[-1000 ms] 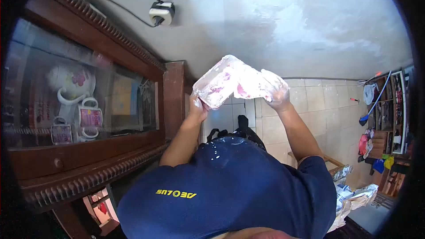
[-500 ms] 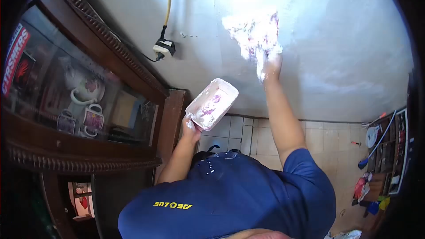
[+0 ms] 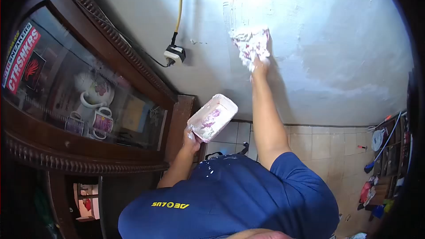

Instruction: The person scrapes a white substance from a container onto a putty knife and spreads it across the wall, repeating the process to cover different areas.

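Observation:
My left hand (image 3: 191,140) is closed around the near left end of a white plastic tub (image 3: 229,105), tilted so that its inside shows. White paste and pink-purple smears lie in the bottom of it. Farther out, my right hand (image 3: 261,67) grips a wide putty knife (image 3: 250,44) thickly coated with white paste and pinkish patches. The broad edge of the blade is up against the grey-white wall (image 3: 327,62). Just beyond it, streaky marks run over the wall. White paste clings to the fingers of both hands.
A dark wooden cabinet (image 3: 99,167) with mugs (image 3: 102,121) behind glass stands at the left. An electrical socket (image 3: 175,55) hangs on a yellow cable (image 3: 180,9) by the wall. Cluttered shelves (image 3: 389,150) are at the right, above tiled floor (image 3: 318,144).
The putty knife in my right hand has shifted left and slightly down across the wall, and streaks now show above its blade. My left hand still holds the tub. The view has shifted slightly.

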The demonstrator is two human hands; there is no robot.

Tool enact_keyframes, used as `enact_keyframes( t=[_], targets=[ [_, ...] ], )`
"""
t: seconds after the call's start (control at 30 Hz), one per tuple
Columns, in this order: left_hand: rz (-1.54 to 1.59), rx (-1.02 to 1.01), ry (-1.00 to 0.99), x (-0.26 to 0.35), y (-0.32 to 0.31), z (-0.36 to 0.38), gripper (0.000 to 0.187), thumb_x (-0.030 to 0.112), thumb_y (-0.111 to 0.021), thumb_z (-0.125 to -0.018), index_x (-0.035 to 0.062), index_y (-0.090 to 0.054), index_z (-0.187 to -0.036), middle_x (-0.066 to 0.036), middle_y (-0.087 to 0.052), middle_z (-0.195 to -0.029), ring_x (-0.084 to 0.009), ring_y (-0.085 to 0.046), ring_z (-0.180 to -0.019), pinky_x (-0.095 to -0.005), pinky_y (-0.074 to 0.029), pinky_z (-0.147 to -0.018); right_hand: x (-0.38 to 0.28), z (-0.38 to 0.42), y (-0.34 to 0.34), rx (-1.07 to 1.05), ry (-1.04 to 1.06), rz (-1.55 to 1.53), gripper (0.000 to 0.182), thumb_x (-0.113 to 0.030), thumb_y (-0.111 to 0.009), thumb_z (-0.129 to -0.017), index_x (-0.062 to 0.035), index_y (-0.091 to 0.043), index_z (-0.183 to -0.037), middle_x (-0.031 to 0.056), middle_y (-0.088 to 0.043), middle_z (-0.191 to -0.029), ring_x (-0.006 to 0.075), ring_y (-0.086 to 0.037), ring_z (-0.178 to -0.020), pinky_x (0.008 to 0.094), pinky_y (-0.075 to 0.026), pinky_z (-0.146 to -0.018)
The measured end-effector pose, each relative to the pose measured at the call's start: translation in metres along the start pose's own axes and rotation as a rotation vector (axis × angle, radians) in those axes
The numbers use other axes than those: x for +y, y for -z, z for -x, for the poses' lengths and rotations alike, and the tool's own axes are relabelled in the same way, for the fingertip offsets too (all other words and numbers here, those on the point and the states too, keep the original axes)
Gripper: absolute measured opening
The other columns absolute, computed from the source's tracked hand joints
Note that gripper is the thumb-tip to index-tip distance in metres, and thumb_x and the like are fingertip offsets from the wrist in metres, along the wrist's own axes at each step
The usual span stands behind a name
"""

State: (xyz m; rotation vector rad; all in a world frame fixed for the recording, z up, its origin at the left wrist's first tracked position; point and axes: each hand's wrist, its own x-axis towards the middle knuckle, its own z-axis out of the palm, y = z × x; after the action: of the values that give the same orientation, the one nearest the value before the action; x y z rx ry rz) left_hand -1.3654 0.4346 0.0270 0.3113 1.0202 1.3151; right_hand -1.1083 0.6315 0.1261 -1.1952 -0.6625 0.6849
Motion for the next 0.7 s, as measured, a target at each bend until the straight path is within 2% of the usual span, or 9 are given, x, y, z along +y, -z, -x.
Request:
enact_keyframes(
  t=[0.03, 0.1, 0.2, 0.23, 0.33, 0.4, 0.57, 0.6, 0.7],
  targets=[
    [-0.002, -0.002, 0.007, -0.001, 0.006, 0.001, 0.042, 0.028, -0.034, -0.088, 0.0035, -0.046, -0.119, -0.014, -0.055, -0.114, -0.0273, -0.058, -0.099, -0.0420, -0.052, -0.080, 0.013, 0.009, 0.006, 0.007, -0.001, 0.004, 0.025, -0.011, -0.057, -0.080, 0.0028, -0.058, -0.101, 0.0096, -0.062, -0.083, 0.0175, -0.059, -0.079, 0.0308, -0.046, -0.061],
    [-0.016, -0.128, 0.006, 0.000, 0.014, 0.000, 0.042, 0.029, -0.035, -0.088, 0.0036, -0.046, -0.120, -0.013, -0.055, -0.114, -0.0270, -0.058, -0.100, -0.0420, -0.052, -0.080, 0.041, 0.014, 0.014, -0.158, -0.055, -0.404, 0.027, -0.011, -0.055, -0.084, 0.0005, -0.053, -0.109, 0.0097, -0.062, -0.089, 0.0190, -0.060, -0.083, 0.0310, -0.049, -0.059],
    [-0.047, -0.101, -0.002, 0.004, 0.018, 0.000, 0.043, 0.030, -0.035, -0.088, 0.0035, -0.046, -0.120, -0.013, -0.055, -0.115, -0.0268, -0.058, -0.100, -0.0417, -0.051, -0.081, 0.036, 0.017, 0.029, -0.237, -0.248, -0.398, 0.031, -0.010, -0.052, -0.087, -0.0032, -0.046, -0.117, 0.0084, -0.060, -0.097, 0.0191, -0.061, -0.083, 0.0306, -0.051, -0.055],
    [-0.049, -0.108, 0.002, 0.006, 0.019, -0.001, 0.043, 0.030, -0.035, -0.088, 0.0035, -0.046, -0.120, -0.013, -0.055, -0.115, -0.0268, -0.058, -0.100, -0.0417, -0.051, -0.081, -0.028, 0.038, 0.026, -0.296, -0.160, -0.443, 0.034, -0.011, -0.052, -0.087, -0.0047, -0.044, -0.120, 0.0089, -0.059, -0.101, 0.0201, -0.061, -0.079, 0.0306, -0.051, -0.054],
    [-0.034, -0.134, 0.018, 0.010, 0.022, 0.002, 0.043, 0.030, -0.035, -0.088, 0.0038, -0.045, -0.121, -0.013, -0.055, -0.116, -0.0263, -0.058, -0.101, -0.0412, -0.051, -0.081, -0.111, 0.021, 0.008, -0.411, 0.043, -0.660, 0.036, -0.010, -0.050, -0.087, -0.0043, -0.041, -0.121, 0.0116, -0.059, -0.099, 0.0220, -0.061, -0.073, 0.0313, -0.051, -0.053],
    [-0.022, -0.143, 0.034, 0.010, 0.030, -0.004, 0.043, 0.030, -0.035, -0.088, 0.0038, -0.045, -0.121, -0.013, -0.054, -0.116, -0.0264, -0.057, -0.101, -0.0412, -0.052, -0.081, -0.156, 0.006, -0.014, -0.298, 0.163, -0.618, 0.036, -0.011, -0.056, -0.085, 0.0036, -0.043, -0.115, 0.0114, -0.059, -0.091, 0.0223, -0.061, -0.071, 0.0328, -0.053, -0.055],
    [-0.036, -0.198, 0.050, 0.018, 0.041, -0.008, 0.041, 0.028, -0.036, -0.088, 0.0036, -0.047, -0.119, -0.012, -0.056, -0.114, -0.0265, -0.058, -0.100, -0.0401, -0.052, -0.081, -0.143, -0.034, -0.032, 0.004, 0.175, -0.346, 0.027, -0.001, -0.054, -0.079, 0.0083, -0.053, -0.104, 0.0114, -0.059, -0.088, 0.0166, -0.058, -0.069, 0.0276, -0.048, -0.056],
    [-0.034, -0.207, 0.052, 0.018, 0.039, -0.009, 0.041, 0.028, -0.036, -0.088, 0.0036, -0.047, -0.119, -0.012, -0.056, -0.114, -0.0265, -0.058, -0.100, -0.0401, -0.052, -0.081, -0.126, -0.021, -0.026, 0.008, 0.196, -0.420, 0.022, -0.005, -0.055, -0.081, 0.0082, -0.056, -0.098, 0.0115, -0.060, -0.086, 0.0197, -0.060, -0.068, 0.0329, -0.050, -0.058],
    [-0.036, -0.163, 0.036, 0.018, 0.043, -0.010, 0.041, 0.029, -0.037, -0.087, 0.0031, -0.047, -0.118, -0.012, -0.057, -0.113, -0.0256, -0.058, -0.099, -0.0382, -0.052, -0.081, -0.038, -0.021, -0.009, -0.008, 0.107, -0.398, 0.021, -0.007, -0.055, -0.081, 0.0069, -0.057, -0.097, 0.0099, -0.060, -0.086, 0.0171, -0.058, -0.072, 0.0306, -0.048, -0.060]
  ],
)
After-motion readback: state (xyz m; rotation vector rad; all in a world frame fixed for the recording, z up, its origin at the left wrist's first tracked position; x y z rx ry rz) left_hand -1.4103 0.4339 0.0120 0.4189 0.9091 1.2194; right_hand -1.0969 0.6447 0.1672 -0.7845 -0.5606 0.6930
